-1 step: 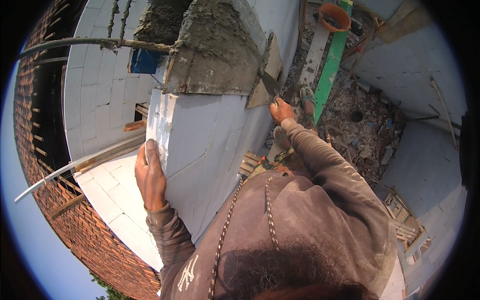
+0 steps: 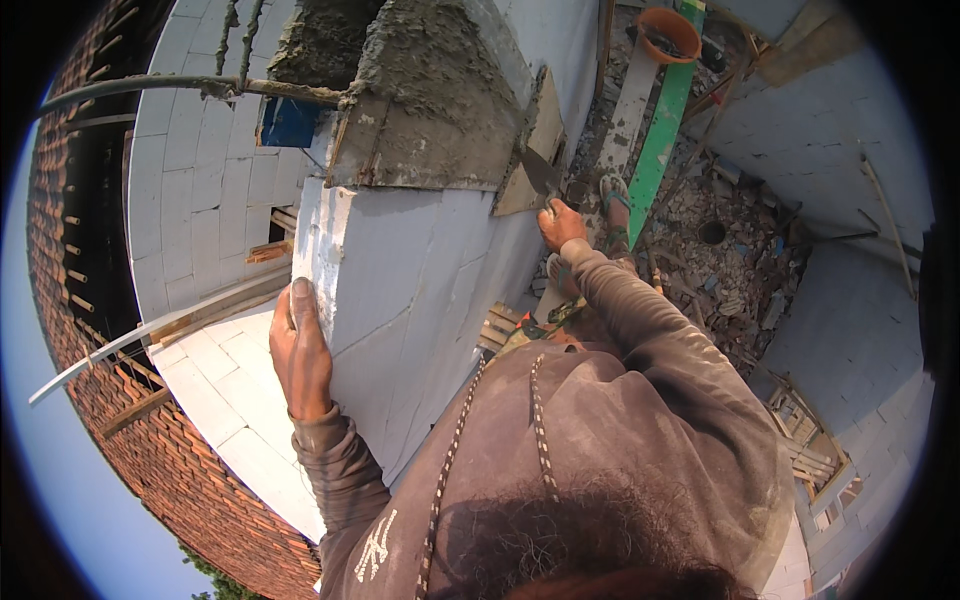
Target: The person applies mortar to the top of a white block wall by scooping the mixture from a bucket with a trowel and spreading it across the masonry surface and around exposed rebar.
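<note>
My right hand [image 2: 562, 224] is closed round a trowel [image 2: 540, 172], whose handle is hidden in the fist. The dark, pointed blade reaches up beside a mortar-stained board [image 2: 519, 190]. That board stands against the right side of a column face coated in rough grey mortar [image 2: 430, 100]. With the thumb on top, my left hand [image 2: 302, 352] grips the left edge of a pale block wall [image 2: 385, 290]; its fingertips are out of sight behind that edge. The wall sits just below the mortared face.
An orange bucket [image 2: 668, 36] stands at the far end of a green plank [image 2: 662, 150], beside a grey plank [image 2: 630, 110]. Rubble [image 2: 735, 270] covers the ground at right. A rod [image 2: 150, 82] crosses at upper left, near a blue object [image 2: 287, 122]. Tiled roofing [image 2: 200, 480] lies at left.
The trowel blade has turned slightly and swung a little to the left, and my right hand has shifted slightly with it. My left hand keeps its place on the wall's edge.
</note>
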`<state>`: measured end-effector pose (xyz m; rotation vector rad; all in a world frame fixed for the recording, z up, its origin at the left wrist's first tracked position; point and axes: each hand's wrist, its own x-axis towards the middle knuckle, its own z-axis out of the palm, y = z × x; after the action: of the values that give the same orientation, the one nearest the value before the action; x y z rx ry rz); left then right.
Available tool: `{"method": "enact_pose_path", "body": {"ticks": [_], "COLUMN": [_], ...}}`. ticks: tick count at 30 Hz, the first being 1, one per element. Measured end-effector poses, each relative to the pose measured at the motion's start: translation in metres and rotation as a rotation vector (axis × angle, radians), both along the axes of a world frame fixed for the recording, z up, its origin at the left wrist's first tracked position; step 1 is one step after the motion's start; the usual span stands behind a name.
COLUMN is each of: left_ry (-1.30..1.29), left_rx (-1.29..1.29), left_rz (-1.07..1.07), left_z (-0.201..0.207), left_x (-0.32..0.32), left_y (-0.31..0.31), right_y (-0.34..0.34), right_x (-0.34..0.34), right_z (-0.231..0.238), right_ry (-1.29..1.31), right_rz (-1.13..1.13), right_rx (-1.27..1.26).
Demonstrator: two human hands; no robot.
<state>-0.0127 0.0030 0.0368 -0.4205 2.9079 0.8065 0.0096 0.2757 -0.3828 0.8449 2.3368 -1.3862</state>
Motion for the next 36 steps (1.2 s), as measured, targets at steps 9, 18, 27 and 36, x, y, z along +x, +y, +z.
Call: {"method": "enact_pose_path", "body": {"ticks": [9, 18, 27, 36], "left_ry": [0.006, 0.101, 0.189, 0.189], "left_rx": [-0.009, -0.008, -0.093, -0.118], "left_rz": [-0.004, -0.089, -0.154, -0.133], "left_z": [-0.005, 0.007, 0.005, 0.003], "left_x": [0.000, 0.006, 0.008, 0.013], "left_y": [-0.008, -0.004, -0.005, -0.006], "right_y": [-0.023, 0.005, 0.007, 0.010], "right_x": [0.029, 0.031, -0.035, -0.034], "right_z": [0.020, 0.208, 0.351, 0.276], "right_ry": [0.045, 0.724, 0.987, 0.979], "right_rz": [-0.193, -0.166, -0.034, 0.036], "right_rx": [-0.616, -0.379, -0.068, -0.281]}}
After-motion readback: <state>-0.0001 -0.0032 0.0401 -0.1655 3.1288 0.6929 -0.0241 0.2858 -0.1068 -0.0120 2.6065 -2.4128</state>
